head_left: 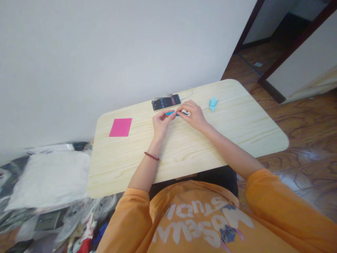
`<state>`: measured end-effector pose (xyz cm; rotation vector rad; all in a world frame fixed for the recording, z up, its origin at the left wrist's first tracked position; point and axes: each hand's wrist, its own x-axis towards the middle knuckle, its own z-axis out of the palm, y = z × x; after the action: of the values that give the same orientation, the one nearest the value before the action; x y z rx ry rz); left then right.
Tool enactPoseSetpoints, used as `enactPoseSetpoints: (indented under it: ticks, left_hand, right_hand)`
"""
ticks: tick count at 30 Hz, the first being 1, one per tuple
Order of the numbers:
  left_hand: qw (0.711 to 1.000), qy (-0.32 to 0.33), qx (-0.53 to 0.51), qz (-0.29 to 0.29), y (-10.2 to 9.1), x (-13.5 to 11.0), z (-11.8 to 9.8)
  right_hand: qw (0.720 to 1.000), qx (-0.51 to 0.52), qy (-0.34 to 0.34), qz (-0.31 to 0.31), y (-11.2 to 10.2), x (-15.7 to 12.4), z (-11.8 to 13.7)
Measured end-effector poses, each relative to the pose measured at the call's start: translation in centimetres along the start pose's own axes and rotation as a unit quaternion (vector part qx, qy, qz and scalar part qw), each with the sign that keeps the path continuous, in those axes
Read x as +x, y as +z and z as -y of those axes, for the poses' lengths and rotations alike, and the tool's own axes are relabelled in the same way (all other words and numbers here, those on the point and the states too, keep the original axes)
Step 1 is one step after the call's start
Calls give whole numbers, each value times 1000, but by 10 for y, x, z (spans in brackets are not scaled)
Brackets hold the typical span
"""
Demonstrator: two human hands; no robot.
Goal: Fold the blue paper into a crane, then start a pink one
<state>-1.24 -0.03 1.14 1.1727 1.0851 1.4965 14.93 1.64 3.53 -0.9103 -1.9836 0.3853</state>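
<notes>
Above the middle of the table, a narrow folded blue paper (170,113) is pinched between both my hands. My left hand (161,123) grips its left end with thumb and fingers closed. On the other end, my right hand (191,113) is closed too, its thumb and fingertips meeting at the paper's middle. Much of the paper is hidden by my fingers, so its exact folded shape cannot be made out. Just behind my hands lies a phone (166,102) with a lit screen showing digits.
A pink square paper sheet (120,127) lies flat on the left of the pale wooden table (126,161). A light-blue folded paper figure (213,104) stands at the right. A white cable (190,93) runs from the phone. Wrapped bundles (52,175) crowd the floor at left; a wall rises behind.
</notes>
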Motion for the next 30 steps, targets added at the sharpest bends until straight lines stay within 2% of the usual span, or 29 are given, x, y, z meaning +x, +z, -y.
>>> enactPoseSetpoints:
  ticks: [8, 30]
  left_hand:
    - [1000, 7, 11, -13, 0, 0, -2]
    - [1000, -1, 8, -6, 1, 0, -7]
  right_hand:
    - [1000, 5, 6, 6, -1, 0, 0]
    - [999, 12, 34, 7, -1, 0, 1]
